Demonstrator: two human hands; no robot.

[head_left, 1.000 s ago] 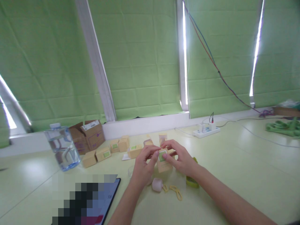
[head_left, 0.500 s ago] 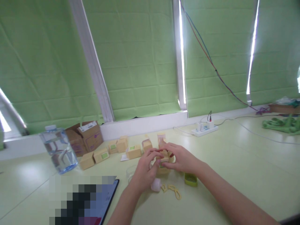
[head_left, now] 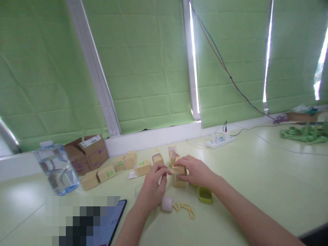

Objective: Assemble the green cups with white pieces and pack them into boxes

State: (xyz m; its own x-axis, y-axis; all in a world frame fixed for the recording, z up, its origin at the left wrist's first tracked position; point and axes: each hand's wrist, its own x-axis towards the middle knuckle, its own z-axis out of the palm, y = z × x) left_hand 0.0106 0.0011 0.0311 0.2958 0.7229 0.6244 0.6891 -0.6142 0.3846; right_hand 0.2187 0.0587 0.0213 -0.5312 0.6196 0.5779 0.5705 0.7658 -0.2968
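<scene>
A small tan cardboard box [head_left: 179, 182] with a green label stands in front of me. My right hand [head_left: 194, 172] grips it from the right, fingers over its top and thumb on the front. My left hand [head_left: 153, 186] is just left of the box, its fingers curved and apart, holding nothing. Below the hands lie a pale pink rounded piece [head_left: 167, 204] and yellow looped pieces [head_left: 189, 209]. A yellow-green square container [head_left: 205, 195] sits under my right wrist. Partly hidden behind my left hand is a clear container [head_left: 138, 190].
Several small tan boxes [head_left: 142, 168] stand behind, some with raised flaps. At left are a large water bottle [head_left: 63, 172], a brown carton [head_left: 93, 152] and a tablet [head_left: 112, 218]. A power strip [head_left: 219, 142] and green pieces [head_left: 304, 134] lie at the right.
My left hand has come away from the box toward the left. My right hand stays on the box, and more of the box's front shows. The view has shifted slightly.
</scene>
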